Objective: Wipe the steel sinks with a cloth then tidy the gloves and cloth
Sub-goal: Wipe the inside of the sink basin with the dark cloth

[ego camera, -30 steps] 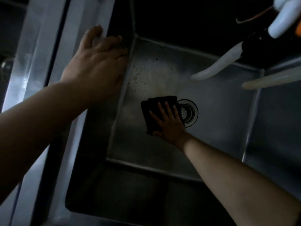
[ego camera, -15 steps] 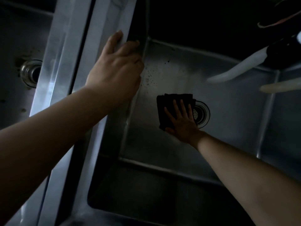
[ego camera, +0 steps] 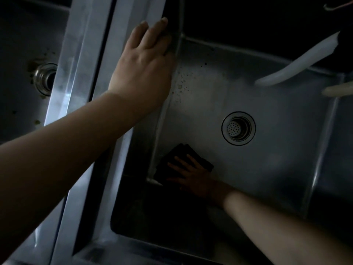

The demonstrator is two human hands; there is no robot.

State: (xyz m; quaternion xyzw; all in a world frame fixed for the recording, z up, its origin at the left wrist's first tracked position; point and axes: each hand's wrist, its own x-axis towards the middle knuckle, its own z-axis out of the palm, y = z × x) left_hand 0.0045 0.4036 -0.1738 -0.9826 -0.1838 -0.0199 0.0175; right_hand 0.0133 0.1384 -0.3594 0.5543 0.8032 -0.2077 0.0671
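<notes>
The dark cloth point(ego camera: 179, 161) lies folded on the floor of the right-hand sink point(ego camera: 267, 169), in its near-left corner where the floor meets the left and front walls. Your right hand point(ego camera: 194, 176) presses it flat with fingers spread straight, pointing up and left toward that corner; the cloth sits under and just beyond your fingertips. The drain point(ego camera: 238, 128) lies up and to the right of the cloth, uncovered and apart from it. Speckled marks point(ego camera: 181, 81) show on the floor near the far-left corner, straight up the left wall from the cloth, so the next stroke probably runs along that wall. Your left hand point(ego camera: 143, 67) rests open on the divider rim point(ego camera: 122, 54), fingers laid over its edge. Beyond the divider, the left sink point(ego camera: 23, 54) shows brown spots. Pale glove fingers point(ego camera: 298, 64) hang at the upper right.
</notes>
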